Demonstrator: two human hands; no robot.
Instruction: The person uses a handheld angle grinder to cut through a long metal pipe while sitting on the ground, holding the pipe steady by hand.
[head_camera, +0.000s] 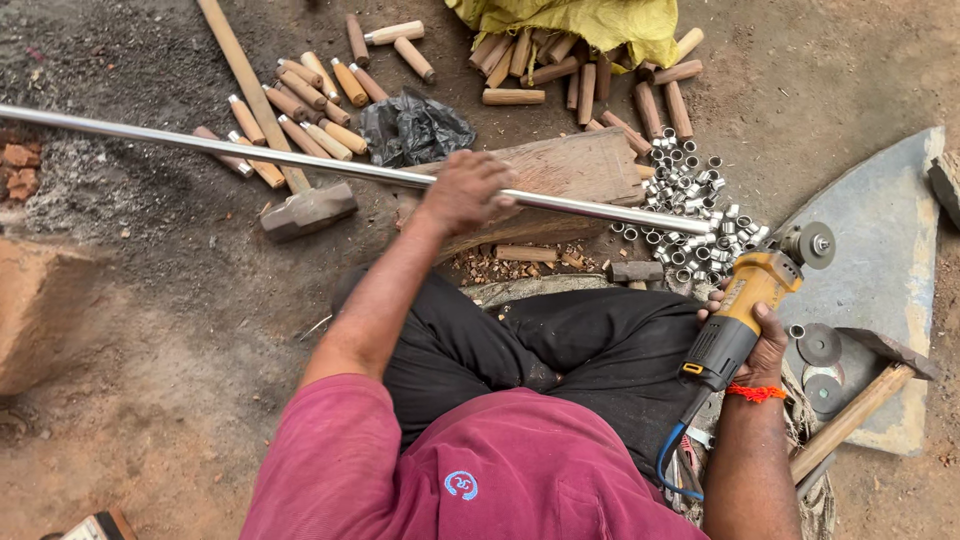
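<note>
My left hand (462, 190) grips a long shiny metal pipe (250, 151) that runs from the far left to the middle right, resting across a wooden block (575, 165). My right hand (762, 345) holds a yellow and black angle grinder (745, 310) by its body, disc end pointing up right, just beside the pipe's right end. A pile of several short cut metal rings (690, 210) lies by that pipe end. I sit on the ground in black trousers and a maroon shirt.
A sledgehammer (305, 208) with a long wooden handle lies at left. Several wooden handles (310, 100) are scattered at top, some under a yellow cloth (580, 22). A black plastic bag (412, 128), a grey stone slab (870, 250) with spare discs (820, 345), and another hammer (860, 400) lie nearby.
</note>
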